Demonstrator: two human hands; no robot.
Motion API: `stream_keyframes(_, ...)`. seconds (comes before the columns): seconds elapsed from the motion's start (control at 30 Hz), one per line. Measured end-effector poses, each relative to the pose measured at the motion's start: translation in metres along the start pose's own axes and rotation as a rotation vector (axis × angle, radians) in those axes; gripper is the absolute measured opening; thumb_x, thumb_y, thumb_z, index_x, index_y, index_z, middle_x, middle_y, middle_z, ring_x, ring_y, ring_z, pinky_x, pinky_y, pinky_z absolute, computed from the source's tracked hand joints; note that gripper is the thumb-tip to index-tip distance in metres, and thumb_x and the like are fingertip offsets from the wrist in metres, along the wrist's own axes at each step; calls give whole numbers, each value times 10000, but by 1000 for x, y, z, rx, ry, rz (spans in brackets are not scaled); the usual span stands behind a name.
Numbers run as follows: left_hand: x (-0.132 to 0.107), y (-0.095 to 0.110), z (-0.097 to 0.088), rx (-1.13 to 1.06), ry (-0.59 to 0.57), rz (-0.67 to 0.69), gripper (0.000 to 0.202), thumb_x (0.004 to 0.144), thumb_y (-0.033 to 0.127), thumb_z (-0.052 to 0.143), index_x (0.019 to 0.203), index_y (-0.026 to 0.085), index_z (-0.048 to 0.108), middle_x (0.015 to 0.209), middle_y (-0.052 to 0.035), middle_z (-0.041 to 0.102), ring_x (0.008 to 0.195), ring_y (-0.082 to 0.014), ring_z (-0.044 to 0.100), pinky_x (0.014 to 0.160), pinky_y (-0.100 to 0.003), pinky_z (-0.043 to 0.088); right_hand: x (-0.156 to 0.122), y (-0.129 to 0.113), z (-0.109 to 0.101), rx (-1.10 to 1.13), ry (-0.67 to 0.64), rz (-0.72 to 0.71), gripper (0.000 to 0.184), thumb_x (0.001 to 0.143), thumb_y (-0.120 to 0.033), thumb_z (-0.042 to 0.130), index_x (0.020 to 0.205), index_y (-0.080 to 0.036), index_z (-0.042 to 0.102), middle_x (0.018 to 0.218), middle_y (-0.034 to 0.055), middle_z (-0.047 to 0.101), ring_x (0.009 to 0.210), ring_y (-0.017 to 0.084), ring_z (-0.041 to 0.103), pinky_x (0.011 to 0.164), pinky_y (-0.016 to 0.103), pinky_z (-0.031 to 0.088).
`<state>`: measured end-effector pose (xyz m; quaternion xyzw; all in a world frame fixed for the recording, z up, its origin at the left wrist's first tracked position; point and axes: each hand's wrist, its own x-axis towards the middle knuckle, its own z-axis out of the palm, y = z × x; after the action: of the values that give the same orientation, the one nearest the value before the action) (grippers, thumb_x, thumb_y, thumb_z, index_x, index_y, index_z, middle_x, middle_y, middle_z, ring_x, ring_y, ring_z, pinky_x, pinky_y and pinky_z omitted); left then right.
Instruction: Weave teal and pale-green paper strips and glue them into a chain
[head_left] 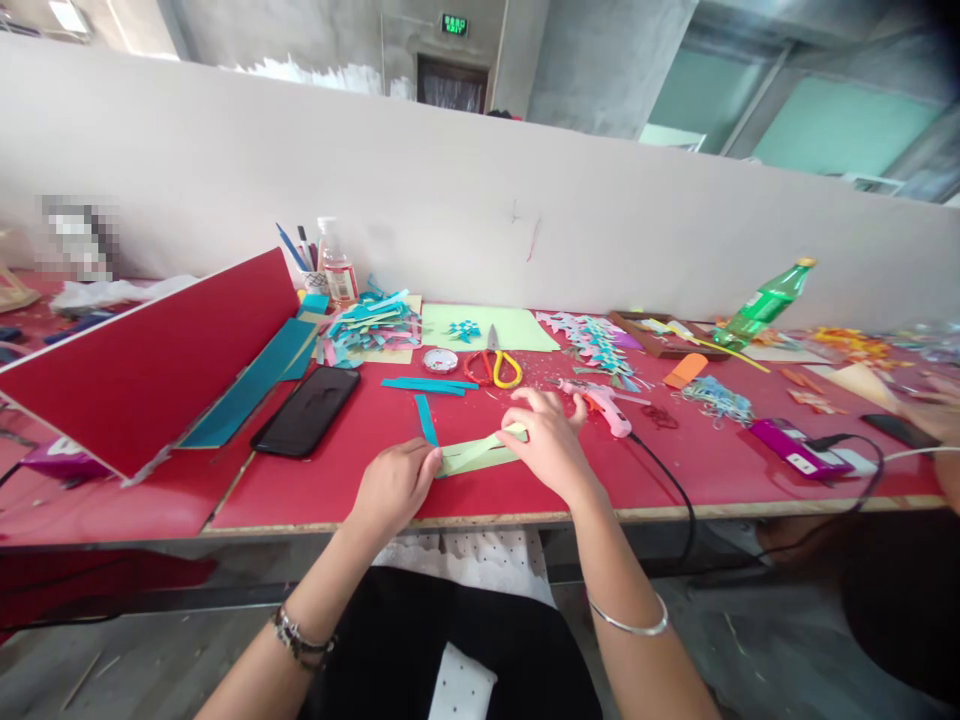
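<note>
Paper strip — ends held by left fingers, right fingers.

Head-worn camera looks forward and down across the near red table toward the white partition

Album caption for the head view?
The left hand and right hand hold a green paper strip on the red table, near scissors.
</note>
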<state>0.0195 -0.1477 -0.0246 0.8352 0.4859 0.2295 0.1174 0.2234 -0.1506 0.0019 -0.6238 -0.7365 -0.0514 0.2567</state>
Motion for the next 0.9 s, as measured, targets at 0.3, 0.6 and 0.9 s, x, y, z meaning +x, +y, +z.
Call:
stream_keyframes(0.3,1,6,8,109,54,-48,347,722,503,462,659,174,551,686,-8,592,581,-118,538,486,-196,312,9,-42,-10,483,-105,-69,203,757,-334,493,625,-187,537,794,6,579,772,138,533,878,370,273)
stream_keyframes(0.6,3,7,13,242,84,-140,255,779,281,382,624,168,550,674,-21,598,547,-123,530,438,-222,215,1,-31,-5,725,-152,6,308,851,-358,290,755,-188,529,757,15,569,732,125,537,642,231,393)
stream_keyframes(0.9,5,8,13,276,35,-235,517,844,377,232,527,133,559,513,-86,557,492,-170,538,434,-233,229,-26,-12,25,-156,-25,358,552,723,-494,454,1102,-93,458,946,207,542,914,324,481,687,392,365)
